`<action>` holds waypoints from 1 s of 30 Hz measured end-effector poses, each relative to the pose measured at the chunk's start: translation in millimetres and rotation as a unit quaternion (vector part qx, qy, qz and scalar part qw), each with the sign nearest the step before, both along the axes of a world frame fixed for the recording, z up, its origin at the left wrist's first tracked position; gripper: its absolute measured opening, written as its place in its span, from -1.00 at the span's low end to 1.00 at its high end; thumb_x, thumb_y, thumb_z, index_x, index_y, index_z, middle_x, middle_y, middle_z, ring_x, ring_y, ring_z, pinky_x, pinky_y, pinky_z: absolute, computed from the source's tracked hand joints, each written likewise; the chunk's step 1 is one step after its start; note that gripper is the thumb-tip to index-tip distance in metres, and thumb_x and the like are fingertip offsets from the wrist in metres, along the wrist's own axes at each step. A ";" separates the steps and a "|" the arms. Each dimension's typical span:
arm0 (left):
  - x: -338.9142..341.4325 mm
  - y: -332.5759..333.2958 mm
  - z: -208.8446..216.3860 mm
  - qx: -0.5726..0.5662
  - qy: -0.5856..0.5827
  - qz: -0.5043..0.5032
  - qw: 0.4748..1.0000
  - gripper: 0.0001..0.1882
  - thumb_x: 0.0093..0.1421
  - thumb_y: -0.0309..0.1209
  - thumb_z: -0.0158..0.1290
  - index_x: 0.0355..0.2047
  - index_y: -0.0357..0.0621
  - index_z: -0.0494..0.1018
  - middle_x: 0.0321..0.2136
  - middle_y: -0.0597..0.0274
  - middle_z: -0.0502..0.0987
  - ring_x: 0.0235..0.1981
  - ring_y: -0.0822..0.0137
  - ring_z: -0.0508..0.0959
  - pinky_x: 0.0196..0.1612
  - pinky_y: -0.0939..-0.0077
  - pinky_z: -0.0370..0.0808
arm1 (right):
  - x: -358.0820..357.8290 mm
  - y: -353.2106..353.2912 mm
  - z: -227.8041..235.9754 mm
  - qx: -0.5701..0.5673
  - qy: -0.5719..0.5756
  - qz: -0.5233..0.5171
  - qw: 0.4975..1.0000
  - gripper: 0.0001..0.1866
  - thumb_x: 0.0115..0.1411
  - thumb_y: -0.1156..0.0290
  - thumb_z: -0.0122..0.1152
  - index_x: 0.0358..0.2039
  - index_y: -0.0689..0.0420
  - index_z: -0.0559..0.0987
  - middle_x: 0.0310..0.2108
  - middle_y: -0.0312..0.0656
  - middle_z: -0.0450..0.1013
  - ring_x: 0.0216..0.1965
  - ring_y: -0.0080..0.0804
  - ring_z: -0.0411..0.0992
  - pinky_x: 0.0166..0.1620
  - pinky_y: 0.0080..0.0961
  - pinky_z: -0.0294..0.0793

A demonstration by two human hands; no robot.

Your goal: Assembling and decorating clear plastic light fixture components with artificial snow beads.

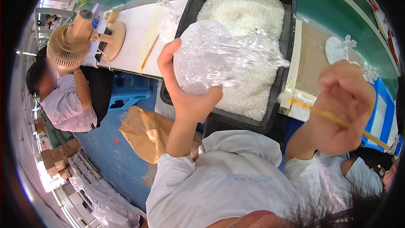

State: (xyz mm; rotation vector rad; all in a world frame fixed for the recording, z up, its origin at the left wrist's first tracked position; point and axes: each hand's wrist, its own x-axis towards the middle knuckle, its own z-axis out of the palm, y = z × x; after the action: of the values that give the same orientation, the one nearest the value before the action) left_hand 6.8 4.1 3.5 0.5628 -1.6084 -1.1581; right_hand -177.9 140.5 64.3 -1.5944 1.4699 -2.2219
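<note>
My left hand (187, 101) grips the round, frosted white base of a clear plastic ornament (200, 59), tilted on its side. Its spiky, see-through part points right and is blurred by motion. Under it stands a black tray (291, 29) full of white glittering granules (249, 8). To the right of the tray, my right hand (344, 105) is closed around the thin yellow handle of a brush (304, 104). The brush's pale, blurred tip points left toward the tray and is apart from the ornament.
A similar clear ornament (335, 50) lies on the right tabletop, near a blue basket (373, 131). At left are a beige fan (114, 40), a thin stick (150, 52), a seated co-worker (67, 97) and a blue stool (130, 93). A brown paper bag (141, 133) lies below.
</note>
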 end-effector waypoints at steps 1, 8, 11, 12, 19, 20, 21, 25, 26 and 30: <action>0.8 -1.4 0.2 0.029 0.002 0.010 1.000 -0.06 -0.30 -0.61 0.13 0.20 -0.10 0.06 0.03 0.20 0.24 0.08 0.27 0.34 0.11 0.39 0.34 | 2.5 -0.8 -7.1 -0.086 -0.016 -0.017 0.996 -0.69 0.35 0.25 -0.18 -0.25 0.20 0.48 -0.42 -0.02 0.44 -0.57 -0.50 0.32 -0.59 -0.60 0.24; 2.5 -7.9 -0.6 0.178 0.105 -0.057 0.977 0.02 -0.28 -0.53 0.18 0.27 -0.07 0.01 0.08 0.16 0.24 0.13 0.22 0.32 0.17 0.30 0.32 | 40.2 -21.5 -52.2 -0.042 -0.223 0.119 0.966 -0.76 0.34 0.36 -0.02 -0.34 0.31 0.44 -0.40 0.01 0.42 -0.52 -0.43 0.46 -0.46 -0.57 0.55; 4.4 -7.9 1.4 0.264 0.131 -0.096 0.951 0.07 -0.29 -0.53 0.19 0.30 -0.03 -0.02 0.12 0.13 0.24 0.17 0.16 0.31 0.20 0.26 0.31 | 49.0 -26.8 -56.1 0.018 -0.262 0.109 0.959 -0.97 0.16 0.68 0.12 -0.40 0.34 0.45 -0.37 0.01 0.44 -0.48 -0.43 0.50 -0.37 -0.52 0.60; 4.8 -7.6 1.9 0.283 0.147 -0.104 0.942 0.07 -0.29 -0.53 0.19 0.30 -0.02 -0.02 0.12 0.13 0.23 0.17 0.14 0.31 0.21 0.24 0.31 | 49.9 -27.4 -56.2 0.001 -0.264 0.113 0.958 -0.97 0.16 0.68 0.12 -0.40 0.34 0.45 -0.37 0.01 0.44 -0.48 -0.43 0.50 -0.37 -0.52 0.60; 1.4 -5.6 2.2 0.260 0.167 -0.115 0.944 0.10 -0.29 -0.52 0.23 0.31 0.00 -0.05 0.13 0.14 0.23 0.19 0.12 0.29 0.23 0.21 0.29 | 51.5 -28.8 -57.6 0.043 -0.196 0.129 0.971 -0.86 0.09 0.79 0.14 -0.36 0.33 0.44 -0.35 0.10 0.48 -0.48 -0.39 0.56 -0.42 -0.54 0.64; 0.9 -5.2 2.0 0.259 0.164 -0.113 0.945 0.10 -0.29 -0.52 0.23 0.31 0.00 -0.05 0.13 0.14 0.23 0.19 0.12 0.29 0.23 0.21 0.29 | 51.9 -28.8 -57.9 0.048 -0.160 0.135 0.977 -0.86 0.10 0.78 0.16 -0.35 0.33 0.45 -0.36 0.10 0.49 -0.49 -0.39 0.56 -0.44 -0.55 0.64; 0.4 -4.7 1.9 0.251 0.166 -0.113 0.947 0.10 -0.29 -0.51 0.23 0.31 0.01 -0.05 0.12 0.14 0.23 0.19 0.12 0.29 0.23 0.21 0.29 | 52.3 -28.8 -57.8 0.055 -0.162 0.141 0.975 -0.86 0.10 0.78 0.16 -0.35 0.33 0.45 -0.36 0.10 0.49 -0.49 -0.39 0.56 -0.44 -0.55 0.64; 0.4 -1.7 2.4 0.271 0.176 -0.123 0.938 0.10 -0.26 -0.51 0.24 0.32 0.02 -0.06 0.14 0.10 0.23 0.19 0.09 0.29 0.23 0.18 0.31 | 54.8 -28.9 -56.6 0.058 -0.182 0.153 0.970 -0.89 0.14 0.74 0.16 -0.33 0.34 0.44 -0.35 0.10 0.50 -0.48 -0.39 0.56 -0.45 -0.55 0.63; 0.6 -0.3 2.7 0.267 0.175 -0.123 0.940 0.10 -0.26 -0.51 0.24 0.32 0.02 -0.06 0.14 0.10 0.23 0.19 0.09 0.29 0.23 0.18 0.31 | 55.3 -28.7 -56.2 0.062 -0.228 0.172 0.956 -0.89 0.15 0.74 0.15 -0.32 0.34 0.43 -0.34 0.11 0.50 -0.47 -0.40 0.56 -0.45 -0.56 0.63; 1.1 5.3 2.8 0.330 0.189 -0.146 0.913 0.09 -0.22 -0.53 0.21 0.34 0.01 -0.08 0.17 0.00 0.22 0.20 0.01 0.30 0.22 0.09 0.33 | 55.1 -28.3 -56.8 0.057 -0.277 0.188 0.940 -0.90 0.18 0.72 0.14 -0.31 0.33 0.43 -0.31 0.13 0.50 -0.46 -0.39 0.56 -0.44 -0.57 0.63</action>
State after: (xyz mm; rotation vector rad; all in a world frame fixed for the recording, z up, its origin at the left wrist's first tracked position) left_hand 7.9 9.5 6.3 0.4827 -0.9633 -1.9294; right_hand -122.8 112.2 7.5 -0.9828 1.0132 -2.0710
